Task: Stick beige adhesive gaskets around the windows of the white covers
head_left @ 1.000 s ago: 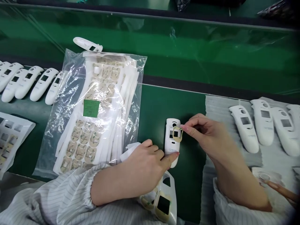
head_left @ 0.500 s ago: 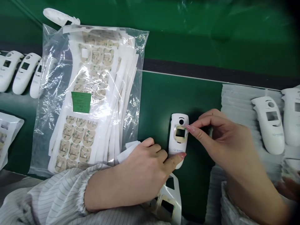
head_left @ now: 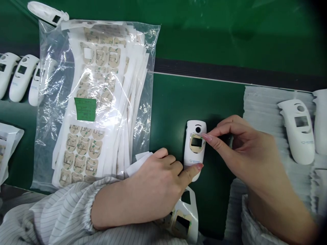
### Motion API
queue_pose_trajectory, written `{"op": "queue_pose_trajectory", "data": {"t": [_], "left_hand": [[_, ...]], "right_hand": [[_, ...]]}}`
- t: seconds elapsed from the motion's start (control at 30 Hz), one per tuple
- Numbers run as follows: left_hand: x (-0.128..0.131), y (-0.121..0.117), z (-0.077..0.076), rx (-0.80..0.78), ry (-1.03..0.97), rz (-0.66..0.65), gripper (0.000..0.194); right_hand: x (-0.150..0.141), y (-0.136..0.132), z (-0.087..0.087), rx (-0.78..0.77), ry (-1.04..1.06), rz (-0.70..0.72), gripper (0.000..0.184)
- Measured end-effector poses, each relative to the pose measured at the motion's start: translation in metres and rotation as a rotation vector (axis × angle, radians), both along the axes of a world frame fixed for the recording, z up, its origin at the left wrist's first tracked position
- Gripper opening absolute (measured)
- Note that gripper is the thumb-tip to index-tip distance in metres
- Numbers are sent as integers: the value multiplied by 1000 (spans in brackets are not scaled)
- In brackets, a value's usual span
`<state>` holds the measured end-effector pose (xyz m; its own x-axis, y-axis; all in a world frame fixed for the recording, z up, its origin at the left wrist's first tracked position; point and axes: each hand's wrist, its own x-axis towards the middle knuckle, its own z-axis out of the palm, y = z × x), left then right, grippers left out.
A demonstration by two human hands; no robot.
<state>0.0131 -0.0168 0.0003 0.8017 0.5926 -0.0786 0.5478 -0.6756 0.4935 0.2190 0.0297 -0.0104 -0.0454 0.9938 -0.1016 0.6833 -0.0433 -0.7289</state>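
A white plastic casing [head_left: 188,153], with a round hole and a rectangular window, lies flat on the green table. Around its window sits a beige adhesive sticker [head_left: 195,149]. My left hand [head_left: 155,182] steadies the lower end of the casing, one fingertip across it and the other fingers curled. My right hand [head_left: 237,143] is closed in a pinch at the sticker's upper right edge, thumb and forefinger together. Partly under my left hand is a cut-out sticker backing sheet [head_left: 194,212]. Scraps of white paper [head_left: 138,163] poke out beside my left knuckles.
Left of my hands, a clear plastic bag [head_left: 145,112] holds a stack of sticker sheets [head_left: 87,149] with a green label [head_left: 85,109]. More white casings [head_left: 21,78] stand in a row at far left. On the right, another casing [head_left: 302,143] lies on foam sheeting [head_left: 263,109].
The view has shifted slightly, so the bag and casings sit a little differently in it. My hands stay on the casing and sticker, with hardly any movement.
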Motion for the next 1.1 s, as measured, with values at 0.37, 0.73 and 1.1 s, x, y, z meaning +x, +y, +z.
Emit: {"op": "queue_pose_trajectory", "data": {"t": [0.37,0.73,1.1], "left_hand": [[0,1,0,-12,7,-10,47],[0,-1,1,-8,13,-14,48],[0,-2,-1,2,4,1,46]], "right_hand": [[0,-1,0,0,-6,3,15],[1,1,-2,-7,36,-15,15],[0,-1,-2,32,-30,-21,15]]}}
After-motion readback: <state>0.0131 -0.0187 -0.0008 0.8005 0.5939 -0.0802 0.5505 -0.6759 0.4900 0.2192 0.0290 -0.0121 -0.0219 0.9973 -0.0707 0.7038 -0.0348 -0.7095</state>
